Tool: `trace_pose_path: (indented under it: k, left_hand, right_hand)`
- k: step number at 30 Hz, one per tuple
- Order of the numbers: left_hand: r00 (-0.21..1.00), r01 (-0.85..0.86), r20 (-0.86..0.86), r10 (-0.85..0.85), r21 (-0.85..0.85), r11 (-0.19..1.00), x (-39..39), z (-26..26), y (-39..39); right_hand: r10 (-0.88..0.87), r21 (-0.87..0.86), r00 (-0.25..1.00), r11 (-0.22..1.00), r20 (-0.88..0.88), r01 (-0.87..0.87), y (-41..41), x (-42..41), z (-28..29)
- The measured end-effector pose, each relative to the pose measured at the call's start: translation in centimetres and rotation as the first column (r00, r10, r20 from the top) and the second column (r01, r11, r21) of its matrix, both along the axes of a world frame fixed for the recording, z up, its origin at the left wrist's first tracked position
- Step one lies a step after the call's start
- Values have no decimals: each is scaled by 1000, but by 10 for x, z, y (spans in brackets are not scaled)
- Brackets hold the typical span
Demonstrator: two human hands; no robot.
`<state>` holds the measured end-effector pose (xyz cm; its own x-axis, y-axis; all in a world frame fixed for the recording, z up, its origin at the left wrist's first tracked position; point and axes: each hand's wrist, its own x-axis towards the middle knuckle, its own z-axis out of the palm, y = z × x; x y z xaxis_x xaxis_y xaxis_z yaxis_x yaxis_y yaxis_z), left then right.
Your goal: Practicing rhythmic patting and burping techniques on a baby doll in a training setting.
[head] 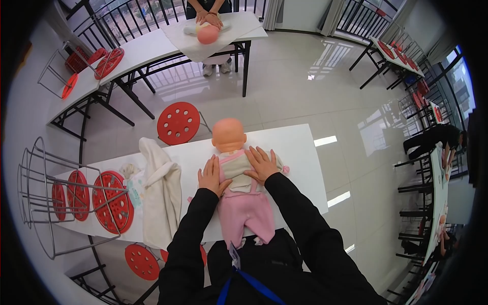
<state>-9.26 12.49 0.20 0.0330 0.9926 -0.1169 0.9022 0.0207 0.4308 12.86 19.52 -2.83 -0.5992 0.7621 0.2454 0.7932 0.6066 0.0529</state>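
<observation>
A baby doll (230,131) in a cream and pink top and pink trousers lies on the white table (297,148), its bald head pointing away from me and its face not visible. My left hand (212,176) rests flat along the left side of the doll's torso, fingers extended. On the right side of the upper back, my right hand (262,164) lies with its fingers spread. Neither hand is closed around anything. The doll's feet reach the near table edge. A cream cloth (162,198) lies left of the doll, beside a white and green item (135,190) that looks like a diaper.
Upturned red stools (112,202) with metal legs stand at the table's left end. Another red stool (178,123) is beyond the far edge. Across the floor, a person's hands (209,19) press on another doll (207,34) on a white table. People work at tables far right.
</observation>
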Motion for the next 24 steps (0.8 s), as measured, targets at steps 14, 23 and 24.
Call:
trace_pose_path:
  k: [14,23,24]
  left_hand:
    - [979,-180,76,191,-127,975,13,26,9]
    - [901,-392,95,424,-242,888,17,9,41]
    - [902,-390,95,422,-242,888,18,6,40]
  right_hand:
    - [-216,-513,971,848,-102,134,-6,-17,40]
    - [-422,-588,905,748,-63,308,4,-51,44]
    - [-423,-587,904,748,-63,309,4,-50,43]
